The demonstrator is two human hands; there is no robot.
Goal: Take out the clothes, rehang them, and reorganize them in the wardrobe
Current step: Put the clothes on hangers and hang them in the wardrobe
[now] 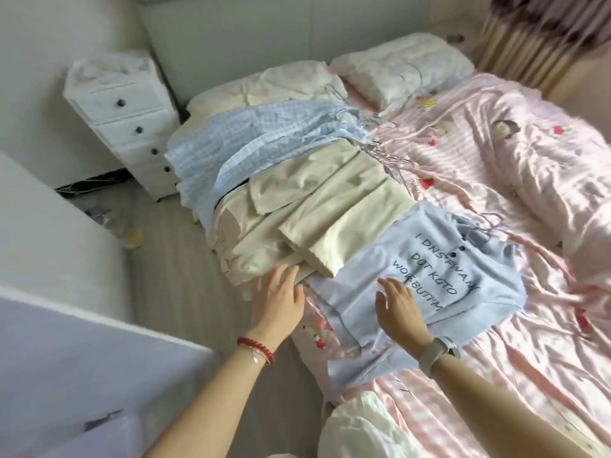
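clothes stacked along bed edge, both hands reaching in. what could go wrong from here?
1. The cream garments and blue checked shirt overlap at the bed's edge; tugging one could drag others onto the floor.
2. Thin hangers lie bunched at the collars and may snag when one item is lifted.
3. The left hand and right hand are open on the lettered blue shirt; a one-sided lift could crease it.
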